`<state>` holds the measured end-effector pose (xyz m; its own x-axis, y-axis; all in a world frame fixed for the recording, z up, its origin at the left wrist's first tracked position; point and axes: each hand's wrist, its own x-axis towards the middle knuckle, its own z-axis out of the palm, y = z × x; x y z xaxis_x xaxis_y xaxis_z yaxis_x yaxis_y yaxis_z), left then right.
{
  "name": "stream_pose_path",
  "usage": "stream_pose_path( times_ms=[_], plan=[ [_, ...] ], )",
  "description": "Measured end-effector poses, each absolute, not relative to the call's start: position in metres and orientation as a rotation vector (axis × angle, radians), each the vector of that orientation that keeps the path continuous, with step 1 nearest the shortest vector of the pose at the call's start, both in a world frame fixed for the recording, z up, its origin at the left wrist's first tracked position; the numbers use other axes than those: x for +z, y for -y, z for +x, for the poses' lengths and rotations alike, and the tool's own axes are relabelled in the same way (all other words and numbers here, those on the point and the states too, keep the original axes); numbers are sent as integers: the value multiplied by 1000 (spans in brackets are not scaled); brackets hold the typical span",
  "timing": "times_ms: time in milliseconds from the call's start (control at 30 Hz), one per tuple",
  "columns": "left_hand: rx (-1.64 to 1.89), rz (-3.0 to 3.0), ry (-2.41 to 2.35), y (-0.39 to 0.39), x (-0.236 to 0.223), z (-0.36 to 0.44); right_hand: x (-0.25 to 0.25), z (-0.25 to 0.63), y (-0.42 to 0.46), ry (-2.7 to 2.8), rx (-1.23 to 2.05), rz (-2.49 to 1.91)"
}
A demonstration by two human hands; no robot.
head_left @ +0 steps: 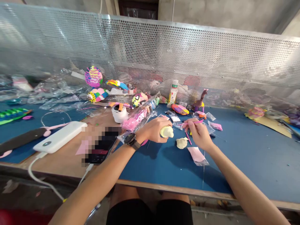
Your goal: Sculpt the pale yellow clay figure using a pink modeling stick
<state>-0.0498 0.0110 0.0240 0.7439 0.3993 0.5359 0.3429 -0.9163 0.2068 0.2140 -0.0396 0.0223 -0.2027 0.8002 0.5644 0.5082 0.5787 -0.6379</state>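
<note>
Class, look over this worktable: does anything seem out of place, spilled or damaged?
The white power bank and dark phone look out of place near colourful figures, and a white cable droops over the front edge of the table. I see no clear spill or damage.

The person wears black shorts (131,212) and a round-faced black watch (130,138) with a dark strap (136,145).

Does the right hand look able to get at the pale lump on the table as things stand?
Probably yes: the pale lump lies uncovered near the right hand, though that hand seems to hold a pink stick.
</note>
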Motion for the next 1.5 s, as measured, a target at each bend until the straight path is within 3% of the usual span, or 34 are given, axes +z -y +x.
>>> stream_pose_path(
  times_ms=[467, 1500],
  plan=[
    [1308, 2947, -436, 1, 25, -42, 19, 179, 82, 1847, 127, -528],
    [1186, 3009, -506, -8, 20, -45, 25, 181, 80, 2149, -82, -460]
  ],
)
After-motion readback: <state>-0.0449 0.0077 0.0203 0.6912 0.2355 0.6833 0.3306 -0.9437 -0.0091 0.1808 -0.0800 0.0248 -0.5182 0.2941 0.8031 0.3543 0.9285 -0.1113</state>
